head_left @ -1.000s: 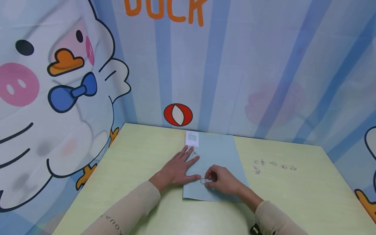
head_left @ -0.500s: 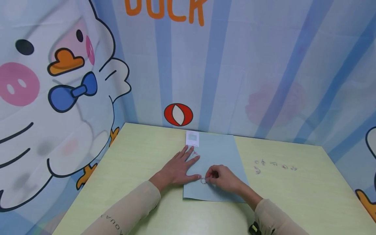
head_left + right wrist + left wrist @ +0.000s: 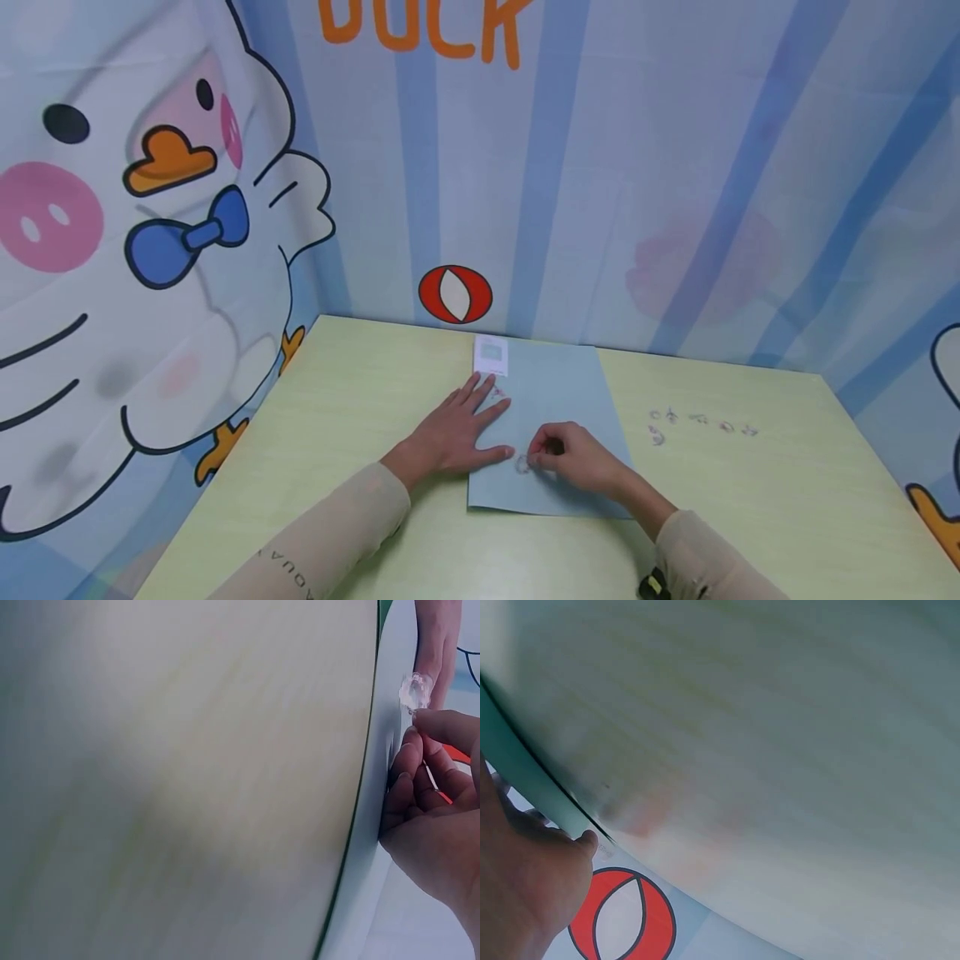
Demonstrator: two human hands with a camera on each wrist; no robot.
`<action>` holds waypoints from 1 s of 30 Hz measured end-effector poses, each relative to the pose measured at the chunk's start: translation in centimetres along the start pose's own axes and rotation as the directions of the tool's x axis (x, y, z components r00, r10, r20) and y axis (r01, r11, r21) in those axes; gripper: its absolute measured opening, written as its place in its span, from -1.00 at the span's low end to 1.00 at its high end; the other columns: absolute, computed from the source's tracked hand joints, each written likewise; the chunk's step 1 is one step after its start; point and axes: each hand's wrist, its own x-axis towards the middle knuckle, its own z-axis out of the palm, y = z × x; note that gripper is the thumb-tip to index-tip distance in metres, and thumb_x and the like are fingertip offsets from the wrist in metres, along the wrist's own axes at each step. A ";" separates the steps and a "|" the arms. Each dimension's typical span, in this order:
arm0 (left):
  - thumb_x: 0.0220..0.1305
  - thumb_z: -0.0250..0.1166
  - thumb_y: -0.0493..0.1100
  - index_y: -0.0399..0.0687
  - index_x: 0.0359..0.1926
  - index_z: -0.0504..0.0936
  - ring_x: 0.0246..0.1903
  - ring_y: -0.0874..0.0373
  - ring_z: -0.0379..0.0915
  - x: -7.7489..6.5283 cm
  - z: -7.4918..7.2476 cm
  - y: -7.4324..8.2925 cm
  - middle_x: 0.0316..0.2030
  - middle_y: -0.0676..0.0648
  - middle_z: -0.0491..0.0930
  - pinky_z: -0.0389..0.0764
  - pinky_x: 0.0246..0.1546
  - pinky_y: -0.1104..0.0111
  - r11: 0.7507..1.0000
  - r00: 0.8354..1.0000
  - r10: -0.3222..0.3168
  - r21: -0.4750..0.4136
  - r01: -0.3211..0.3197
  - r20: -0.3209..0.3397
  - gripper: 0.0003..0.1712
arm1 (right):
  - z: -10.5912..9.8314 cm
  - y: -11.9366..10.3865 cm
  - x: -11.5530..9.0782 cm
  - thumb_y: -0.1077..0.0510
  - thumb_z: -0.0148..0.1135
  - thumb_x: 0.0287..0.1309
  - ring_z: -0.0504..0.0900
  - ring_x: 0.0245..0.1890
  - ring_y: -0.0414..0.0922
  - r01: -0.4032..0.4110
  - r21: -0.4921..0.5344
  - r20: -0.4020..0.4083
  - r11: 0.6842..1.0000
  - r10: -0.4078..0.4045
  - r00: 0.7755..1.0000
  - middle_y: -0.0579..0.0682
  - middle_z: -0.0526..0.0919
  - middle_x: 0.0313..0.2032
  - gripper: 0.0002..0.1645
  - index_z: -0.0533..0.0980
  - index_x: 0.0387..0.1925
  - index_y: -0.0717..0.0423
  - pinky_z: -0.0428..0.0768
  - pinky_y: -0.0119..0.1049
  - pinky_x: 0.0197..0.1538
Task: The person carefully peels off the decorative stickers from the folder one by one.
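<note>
A blue-grey sheet of paper (image 3: 558, 379) lies on the table. My left hand (image 3: 455, 429) rests flat on its left part, fingers spread. Between the thumb and index finger of my right hand (image 3: 573, 457) I pinch the edge of a small, clear round sticker (image 3: 522, 464) with a ring-like outline. The right wrist view shows this see-through sticker (image 3: 415, 691) standing off the fingertips, the other fingers curled beneath. Near the left fingertips a small reddish sticker (image 3: 498, 392) lies on the sheet, partly covered. A white-bordered card (image 3: 491, 356) is at the sheet's top left corner.
Several small stickers (image 3: 698, 418) lie in a loose row on the pale yellow table (image 3: 750, 508), right of the sheet. A printed fabric backdrop (image 3: 480, 167) rises behind and beside the table.
The right hand has shifted slightly right with the clear sticker, which now sits a little farther from the left thumb. The left hand stays where it was.
</note>
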 end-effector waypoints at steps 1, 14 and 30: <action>0.41 -0.07 0.60 0.27 0.71 0.07 0.68 -0.15 -0.42 0.0 0.0 0.0 0.72 -0.07 -0.24 0.02 0.60 -0.06 1.000 1.000 -0.002 0.003 0.002 0.003 0.02 | 0.0 0.1 0.0 0.24 0.32 0.39 0.53 -0.23 -0.09 0.001 0.007 -0.001 1.000 -0.001 1.000 -0.08 0.62 -0.32 -0.95 0.69 -0.20 0.09 0.51 -0.28 -0.14; 0.41 -0.08 0.61 0.29 0.71 0.06 0.68 -0.13 -0.45 0.0 0.1 0.0 0.72 -0.04 -0.26 -0.01 0.61 -0.05 1.000 1.000 -0.009 -0.013 0.009 0.005 0.03 | -0.9 0.4 -0.8 0.23 0.22 0.49 0.61 -0.26 -0.02 0.044 0.158 -0.009 0.986 -0.043 0.999 0.06 0.69 -0.32 -0.91 0.62 -0.09 0.14 0.56 -0.30 -0.14; 0.40 -0.08 0.61 0.25 0.71 0.09 0.68 -0.16 -0.38 -0.1 -0.3 0.2 0.72 -0.09 -0.19 0.02 0.61 -0.05 1.000 1.000 -0.002 -0.017 0.002 -0.008 0.04 | -4.9 0.2 -1.8 0.22 0.33 0.42 0.71 -0.08 0.22 0.067 0.193 -0.173 0.979 -0.033 0.984 0.11 0.81 -0.18 -0.91 0.68 -0.14 0.17 0.67 -0.05 -0.01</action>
